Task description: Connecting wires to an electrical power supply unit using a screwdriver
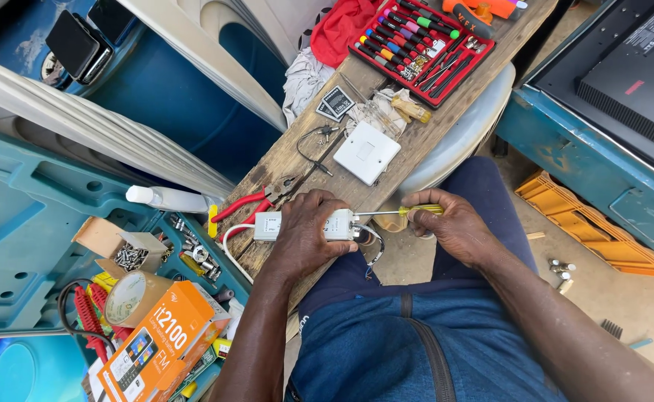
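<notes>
On the wooden tabletop (423,141), the left hand (304,234) clamps its fingers around a small white box (271,225) (wires attached); the right hand (457,223) pinches a yellow screwdriver (401,212) at its end, screw work seemingly unfinished.

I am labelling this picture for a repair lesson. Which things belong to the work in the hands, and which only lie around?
In use:
left hand holding the white electrical box
right hand with the yellow-handled screwdriver

Lying about:
red-handled pliers
white wall switch
red tray of screwdrivers
tape roll
</notes>
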